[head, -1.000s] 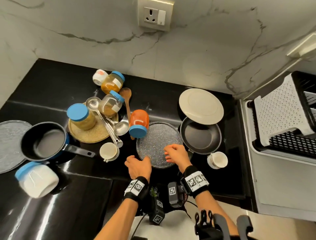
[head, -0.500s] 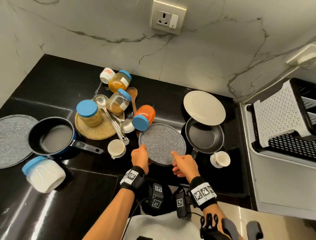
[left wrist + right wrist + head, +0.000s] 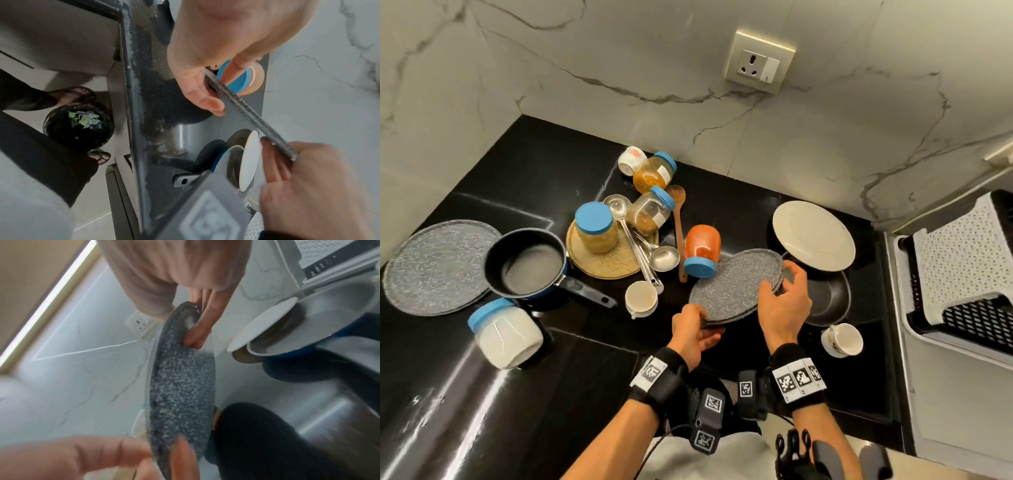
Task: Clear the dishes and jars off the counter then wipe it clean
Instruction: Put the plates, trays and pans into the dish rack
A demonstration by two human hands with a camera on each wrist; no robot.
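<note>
A speckled grey plate (image 3: 736, 284) is held tilted above the black counter (image 3: 551, 171), its right rim raised. My left hand (image 3: 703, 325) pinches the near-left rim, thumb on top and fingers beneath. My right hand (image 3: 779, 284) grips the right rim. In the left wrist view the plate (image 3: 246, 112) shows edge-on between my left hand (image 3: 211, 97) and my right hand (image 3: 287, 162). In the right wrist view my right fingers (image 3: 197, 331) curl behind the plate (image 3: 180, 386). An orange jar (image 3: 702, 251) lies on its side, close against the plate's far-left edge.
A white plate (image 3: 813, 234) overlaps a black frying pan (image 3: 828, 301), with a white cup (image 3: 842, 339) near them. To the left are jars (image 3: 596, 231), ladles (image 3: 650, 253), a small cup (image 3: 641, 297), a saucepan (image 3: 527, 262), another grey plate (image 3: 438, 267) and a white jar (image 3: 505, 330). A dish rack (image 3: 962, 263) stands at the right.
The speckled plate lay flat on the counter; now it is lifted and tilted. My right hand moved from the near rim to the right rim, while my left hand kept its hold.
</note>
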